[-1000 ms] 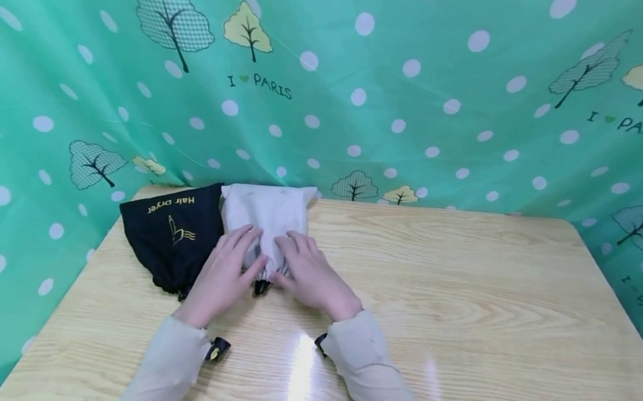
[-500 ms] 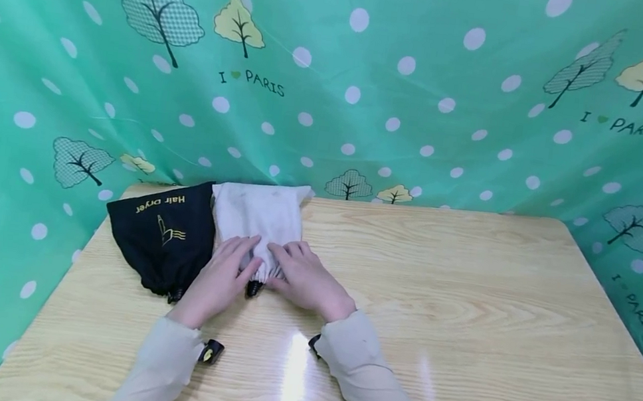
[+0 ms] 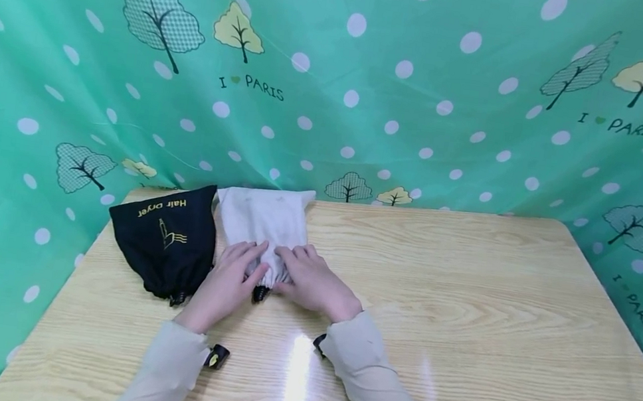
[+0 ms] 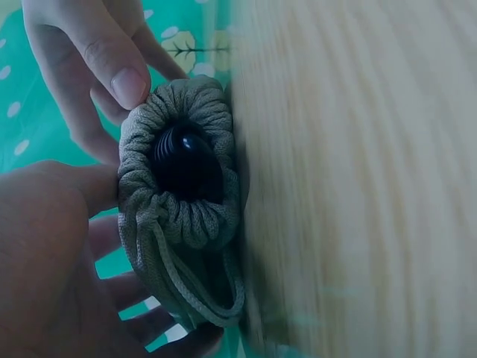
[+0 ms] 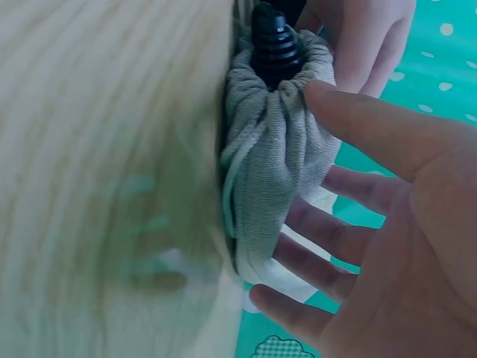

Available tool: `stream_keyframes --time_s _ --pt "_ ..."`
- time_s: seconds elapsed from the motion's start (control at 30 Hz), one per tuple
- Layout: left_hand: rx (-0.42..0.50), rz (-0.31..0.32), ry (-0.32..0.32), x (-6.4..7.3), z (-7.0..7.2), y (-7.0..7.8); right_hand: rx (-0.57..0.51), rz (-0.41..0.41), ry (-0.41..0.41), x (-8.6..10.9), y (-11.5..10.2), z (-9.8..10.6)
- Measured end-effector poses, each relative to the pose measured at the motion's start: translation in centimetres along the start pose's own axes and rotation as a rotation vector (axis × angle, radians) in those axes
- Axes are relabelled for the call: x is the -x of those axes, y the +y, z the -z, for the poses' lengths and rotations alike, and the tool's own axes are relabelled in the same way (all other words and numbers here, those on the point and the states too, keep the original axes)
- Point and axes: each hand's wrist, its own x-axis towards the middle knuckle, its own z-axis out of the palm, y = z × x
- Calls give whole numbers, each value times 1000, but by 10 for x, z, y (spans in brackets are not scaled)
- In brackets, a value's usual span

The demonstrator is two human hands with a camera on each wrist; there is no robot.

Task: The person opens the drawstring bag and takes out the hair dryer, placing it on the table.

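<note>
A pale grey-white drawstring bag (image 3: pixel 262 216) lies flat near the table's back left edge, its gathered mouth toward me. A black ribbed piece (image 4: pixel 182 153), like a cord's strain relief, pokes out of the mouth. My left hand (image 3: pixel 229 279) rests on the bag's left side near the mouth, fingers spread and loosely bent. My right hand (image 3: pixel 317 285) lies on its right side, and the right wrist view shows the thumb at the gathered rim and fingers (image 5: pixel 328 231) along the side. The bag's contents are hidden.
Left of the pale bag lies a black drawstring bag (image 3: pixel 162 244) marked "Hair Dryer" in yellow. Both sit on a wood-grain table (image 3: pixel 466 298). A green dotted curtain (image 3: pixel 417 105) hangs behind the table and at its sides.
Both hands have slid slightly toward the pale bag's mouth, staying in contact with it. The head view has shifted a little; the black bag stays beside the pale one.
</note>
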Motion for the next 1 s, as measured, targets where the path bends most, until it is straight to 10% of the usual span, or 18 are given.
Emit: stream_keyframes --time_s 0.4,1.0 --pt "22 11 110 1 0 7 -174 16 161 0 15 6" --pt "42 56 58 -1 1 6 -72 10 37 -5 11 -3"
